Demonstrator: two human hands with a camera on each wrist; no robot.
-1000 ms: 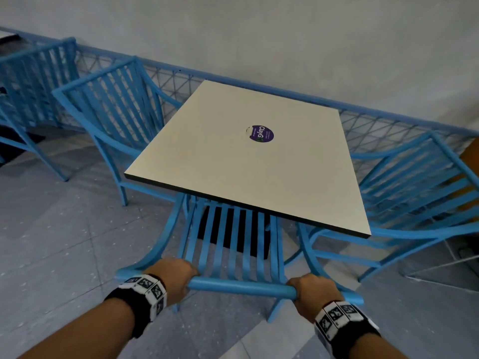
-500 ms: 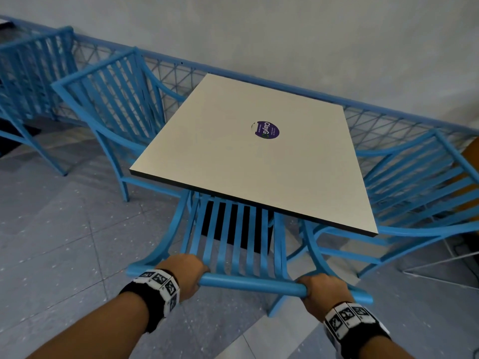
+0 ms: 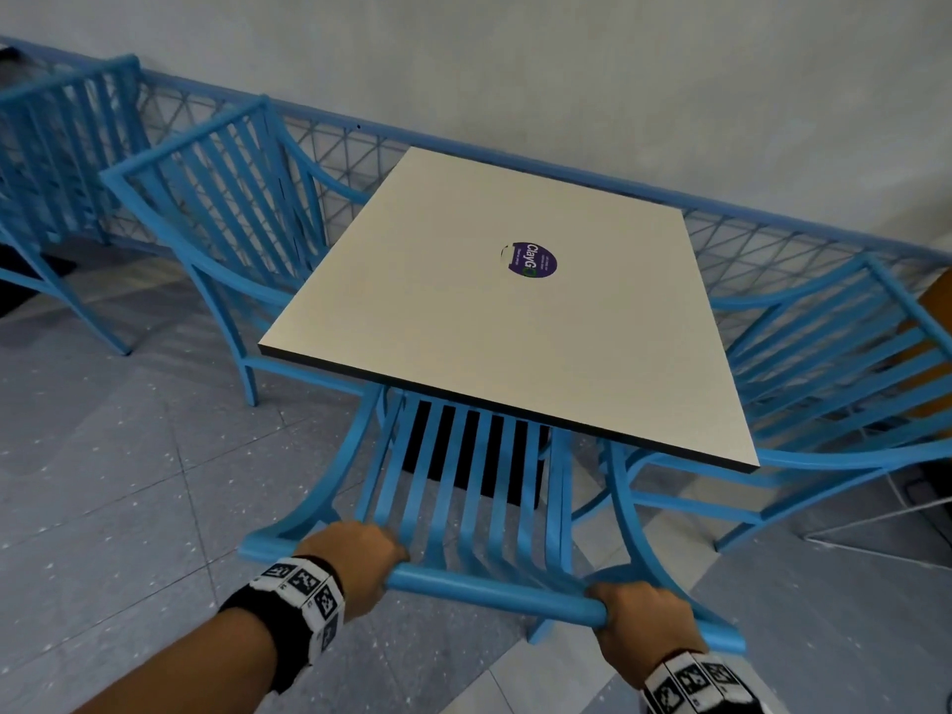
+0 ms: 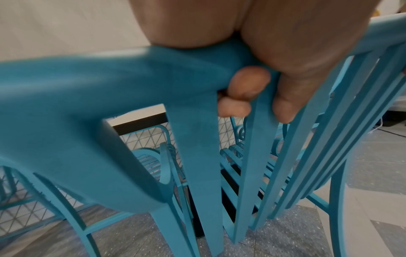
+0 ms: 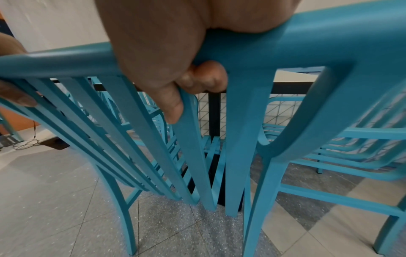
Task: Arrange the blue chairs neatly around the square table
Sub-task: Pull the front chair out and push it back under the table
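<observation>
A square cream table [image 3: 479,322] with a purple round sticker [image 3: 530,261] stands by the wall. The near blue slatted chair [image 3: 494,590] has its seat under the table's front edge. My left hand [image 3: 355,556] grips the left part of its top rail [image 4: 136,69], fingers curled under. My right hand [image 3: 636,620] grips the rail's right part [image 5: 307,34] the same way. A second blue chair [image 3: 226,198] stands at the table's left side. A third [image 3: 834,363] stands at its right side.
A blue lattice railing [image 3: 340,146] runs along the white wall behind the table. Another blue chair [image 3: 56,162] stands at the far left. The floor [image 3: 118,481] is grey speckled tile. A white wire frame [image 3: 886,528] lies on the floor at the right.
The near chair has slid forward, further under the table, with both hands still gripping its top rail. The view has moved closer to the table.
</observation>
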